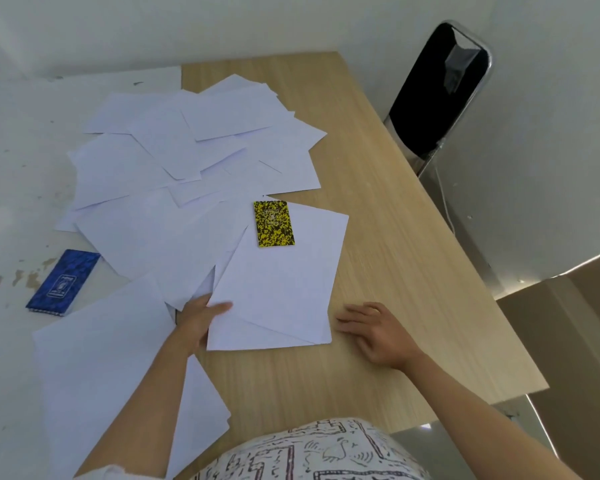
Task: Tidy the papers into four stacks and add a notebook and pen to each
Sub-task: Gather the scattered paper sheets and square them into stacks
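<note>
Papers (281, 292) gripped by left hand (201, 320); right hand (374, 330) flat on table (413, 271).

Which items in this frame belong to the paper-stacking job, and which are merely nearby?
Belonging to the job:
loose papers
small stack, its left edge held by the left hand
yellow notebook
blue notebook

Merely nearby:
black chair
wooden table, with the right hand resting on it

No pen is visible.

Bare forearms, no sleeves; white top (312, 452) with black and red doodle print (line drawings).
</note>
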